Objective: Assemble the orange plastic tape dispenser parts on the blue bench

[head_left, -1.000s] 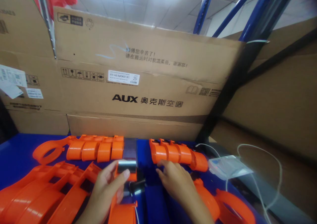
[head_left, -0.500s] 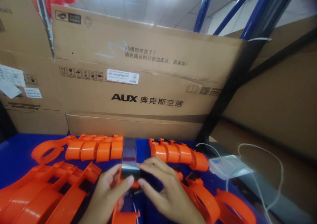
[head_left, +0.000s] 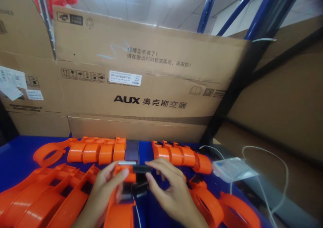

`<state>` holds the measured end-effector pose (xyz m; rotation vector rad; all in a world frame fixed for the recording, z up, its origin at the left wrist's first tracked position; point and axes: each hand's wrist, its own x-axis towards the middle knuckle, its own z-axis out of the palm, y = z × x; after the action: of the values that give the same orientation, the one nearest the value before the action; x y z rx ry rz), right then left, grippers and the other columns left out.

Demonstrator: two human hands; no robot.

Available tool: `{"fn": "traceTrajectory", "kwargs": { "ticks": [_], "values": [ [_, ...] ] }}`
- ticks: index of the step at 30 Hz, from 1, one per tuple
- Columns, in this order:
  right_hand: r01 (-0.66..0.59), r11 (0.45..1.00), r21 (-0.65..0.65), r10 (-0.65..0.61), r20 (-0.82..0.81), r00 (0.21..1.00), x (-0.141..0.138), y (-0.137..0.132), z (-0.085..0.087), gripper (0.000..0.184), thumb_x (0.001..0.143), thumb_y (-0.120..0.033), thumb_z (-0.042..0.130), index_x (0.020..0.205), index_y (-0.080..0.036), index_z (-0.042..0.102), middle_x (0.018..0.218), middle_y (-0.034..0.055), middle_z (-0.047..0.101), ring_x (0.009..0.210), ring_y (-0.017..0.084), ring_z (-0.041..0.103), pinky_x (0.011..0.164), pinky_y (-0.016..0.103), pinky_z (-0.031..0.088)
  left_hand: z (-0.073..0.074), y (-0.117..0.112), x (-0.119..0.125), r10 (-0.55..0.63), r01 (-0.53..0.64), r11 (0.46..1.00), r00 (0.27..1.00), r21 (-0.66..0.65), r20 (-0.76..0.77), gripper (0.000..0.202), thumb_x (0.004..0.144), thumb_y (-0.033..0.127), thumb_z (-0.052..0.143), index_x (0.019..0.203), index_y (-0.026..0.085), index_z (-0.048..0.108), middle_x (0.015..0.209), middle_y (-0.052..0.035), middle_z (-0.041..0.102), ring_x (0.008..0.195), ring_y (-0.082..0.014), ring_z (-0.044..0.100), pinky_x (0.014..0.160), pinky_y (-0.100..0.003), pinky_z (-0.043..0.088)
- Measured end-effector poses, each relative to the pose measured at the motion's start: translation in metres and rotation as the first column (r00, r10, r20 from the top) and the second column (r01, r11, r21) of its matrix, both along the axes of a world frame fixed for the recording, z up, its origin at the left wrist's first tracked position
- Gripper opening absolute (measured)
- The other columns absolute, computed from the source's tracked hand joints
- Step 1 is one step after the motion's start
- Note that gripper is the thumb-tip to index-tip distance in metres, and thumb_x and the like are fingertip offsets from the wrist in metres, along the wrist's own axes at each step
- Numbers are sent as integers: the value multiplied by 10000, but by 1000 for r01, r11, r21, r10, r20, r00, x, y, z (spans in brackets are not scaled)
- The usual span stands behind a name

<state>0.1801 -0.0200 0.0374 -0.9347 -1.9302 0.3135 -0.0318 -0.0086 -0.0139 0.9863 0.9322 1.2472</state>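
Observation:
My left hand (head_left: 104, 191) grips the top end of an orange plastic part (head_left: 120, 207) that stands between my hands, thumb pressed on its orange head (head_left: 126, 174). My right hand (head_left: 169, 192) pinches a small dark rectangular piece (head_left: 141, 169) against that head with thumb and forefinger. Both hands hover low over the blue table (head_left: 15, 157), close together near the bottom centre.
Rows of orange ribbed parts lie behind the hands, left (head_left: 97, 151) and right (head_left: 180, 157). More orange parts pile at the lower left (head_left: 37, 197) and lower right (head_left: 227, 209). A white device (head_left: 230, 169) with a cable sits at the right. Large cardboard boxes (head_left: 151, 83) stand behind.
My right hand came in from the right-hand orange row to meet my left hand. It now pinches the dark piece against the orange part, which has shifted slightly up.

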Motion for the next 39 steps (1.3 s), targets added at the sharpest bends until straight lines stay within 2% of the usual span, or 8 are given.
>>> {"fn": "traceTrajectory", "kwargs": {
  "ticks": [4, 8, 13, 17, 24, 30, 35, 39],
  "values": [
    [156, 988, -17, -155, 46, 987, 4, 5, -1, 202, 937, -235, 623, 1126, -230, 692, 996, 59, 712, 885, 222, 664, 821, 369, 559, 4, 12, -15, -37, 39, 999, 996, -20, 75, 431, 797, 591, 710, 761, 162, 675, 341, 34, 489, 320, -99, 424, 384, -198, 334],
    [154, 982, -107, -121, 269, 956, 4, 8, -2, 189, 943, -215, 583, 1095, -242, 691, 1050, 55, 709, 991, 251, 646, 883, 408, 528, 6, 14, -21, 10, -5, 999, 991, -43, 131, 555, 844, 604, 648, 1153, 146, 697, 344, 53, 488, 327, -106, 433, 395, -185, 333],
    [103, 978, -183, -11, 445, 895, -1, 5, -3, 190, 917, -195, 598, 1074, -241, 695, 1016, 51, 699, 1004, 256, 626, 884, 394, 514, -3, 15, -19, -81, 83, 996, 992, -17, 99, 463, 829, 597, 675, 695, 153, 677, 340, 11, 501, 327, -109, 445, 392, -209, 347],
    [112, 976, -185, -6, 494, 870, -1, 6, -7, 188, 898, -199, 626, 1063, -237, 706, 1032, 60, 693, 1007, 258, 620, 880, 392, 509, -9, 14, -13, -26, 25, 1000, 995, 12, 93, 404, 812, 561, 718, 713, 178, 636, 342, 37, 499, 310, -110, 439, 384, -210, 356],
    [90, 979, -180, -25, 333, 942, 0, 6, -6, 151, 964, -247, 582, 1058, -236, 700, 1029, 61, 690, 1015, 252, 614, 952, 420, 460, 6, -8, 7, 7, -7, 1000, 999, -1, 45, 310, 830, 479, 736, 826, 185, 638, 370, 81, 457, 326, -58, 345, 386, -172, 295],
    [-18, 969, -246, 18, -3, 1000, -8, -1, -5, 175, 984, -315, 591, 1113, -246, 687, 934, 23, 683, 844, 182, 620, 769, 300, 487, 5, -14, 14, -133, 137, 990, 987, 41, -85, 368, 834, 491, 732, 1024, 188, 650, 479, 82, 500, 347, -59, 356, 365, -177, 304],
    [-41, 956, -292, 34, -27, 999, -13, 1, -9, 116, 947, -295, 646, 883, -216, 703, 802, 2, 649, 770, 164, 586, 709, 276, 447, 5, -18, 16, -196, 209, 973, 972, 98, -132, 356, 840, 470, 740, 1038, 201, 619, 555, 74, 544, 367, -44, 380, 363, -152, 287],
    [-7, 957, -291, 1, -22, 1000, -14, 2, -8, 141, 950, -303, 639, 856, -213, 694, 735, -14, 600, 716, 153, 539, 686, 271, 429, 6, -19, 18, -187, 196, 977, 977, 82, -104, 372, 834, 469, 747, 1055, 204, 607, 570, 67, 569, 367, -47, 378, 359, -152, 291]
  ]
}}
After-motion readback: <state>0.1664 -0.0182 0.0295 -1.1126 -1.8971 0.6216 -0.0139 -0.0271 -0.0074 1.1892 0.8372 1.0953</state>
